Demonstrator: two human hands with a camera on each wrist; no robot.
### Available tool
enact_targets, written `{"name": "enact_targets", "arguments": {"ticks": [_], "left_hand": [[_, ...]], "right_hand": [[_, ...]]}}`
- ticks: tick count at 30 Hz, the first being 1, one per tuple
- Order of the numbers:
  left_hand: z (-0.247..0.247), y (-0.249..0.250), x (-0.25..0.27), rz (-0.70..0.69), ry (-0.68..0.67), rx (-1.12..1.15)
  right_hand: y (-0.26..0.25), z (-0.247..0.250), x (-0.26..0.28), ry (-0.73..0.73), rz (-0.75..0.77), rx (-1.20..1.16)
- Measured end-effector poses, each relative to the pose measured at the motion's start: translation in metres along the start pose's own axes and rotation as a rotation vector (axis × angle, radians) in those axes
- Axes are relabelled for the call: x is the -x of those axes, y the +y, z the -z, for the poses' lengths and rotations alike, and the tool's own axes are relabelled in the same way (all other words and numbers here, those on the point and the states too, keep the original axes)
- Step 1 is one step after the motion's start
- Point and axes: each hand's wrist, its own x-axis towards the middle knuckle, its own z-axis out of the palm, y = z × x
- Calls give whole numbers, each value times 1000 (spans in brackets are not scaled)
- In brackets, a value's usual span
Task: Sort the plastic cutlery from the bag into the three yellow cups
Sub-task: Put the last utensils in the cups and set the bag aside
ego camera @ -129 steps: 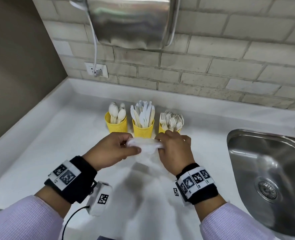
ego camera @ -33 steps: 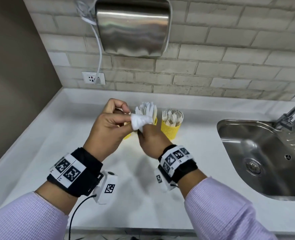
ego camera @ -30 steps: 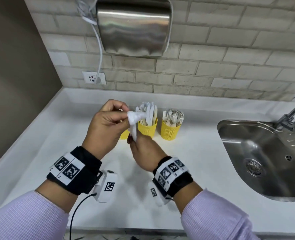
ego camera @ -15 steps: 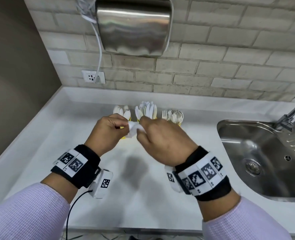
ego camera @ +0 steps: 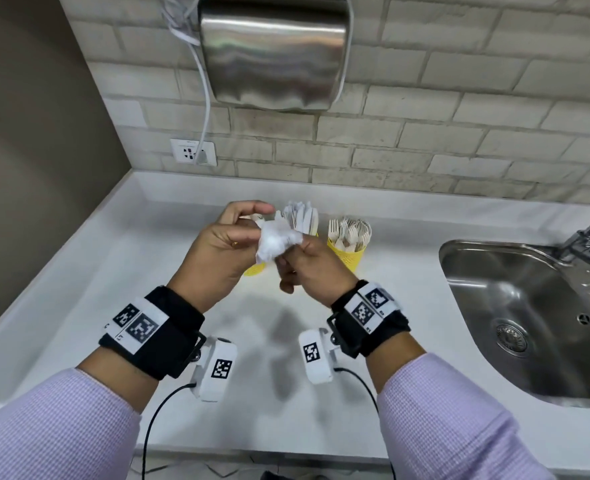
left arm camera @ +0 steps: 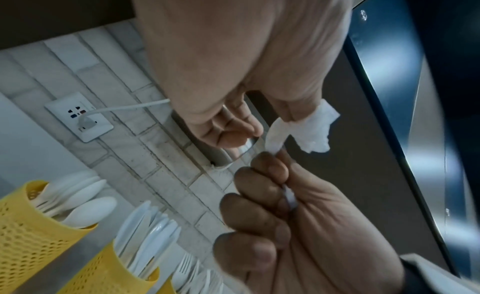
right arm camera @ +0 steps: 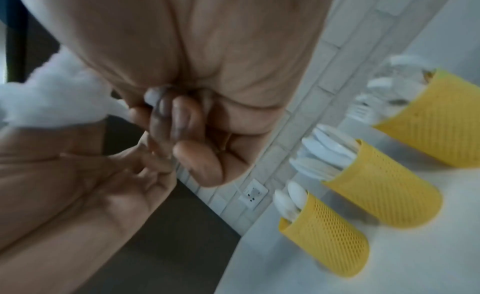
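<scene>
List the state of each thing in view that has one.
Crumpled white plastic bag: bunched, held above the counter.
Left hand: pinches the bag.
Right hand: grips the bag.
Three yellow mesh cups: upright, filled with white cutlery.
Steel sink: dry-looking, tap off.

You face a wall of pale grey brick (ego camera: 459, 109) with a steel hand dryer (ego camera: 274, 50) mounted high, its white cord (ego camera: 206, 109) running down to a white socket plate (ego camera: 193, 152). To your left stands a plain brown-grey wall (ego camera: 37, 150). Below lies a white table (ego camera: 113, 271), with a stainless sink (ego camera: 529, 323) and its tap (ego camera: 589, 233) at your right.
</scene>
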Motion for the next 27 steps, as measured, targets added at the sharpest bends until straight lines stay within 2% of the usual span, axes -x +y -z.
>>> {"name": "enact_targets", "arguments": {"ticks": [3,6,9,13,17,20,23,27], "left_hand": [[-2,2,-3,29,145,-40],[-4,-3,-3,60,256,-98],[-4,-9,-2,97,298,-166],[-8,-14,2,143,289,-196],[-17,-13,6,151,220,-178],[-23,-11,10,157,200,-142],[-30,-8,16,163,147,-165],[-28,-7,21,149,115,-215]], "right_hand": [[13,-20,7,14,-36,-1],[13,-28,19,26,47,352],[2,-25,28,101,187,721],[-19,-18,34,184,308,959],[-26,-11,28,242,371,916],[-18,-14,19,341,379,837],[-11,-21,14,380,334,687],[-6,-28,13,330,207,484]]}}
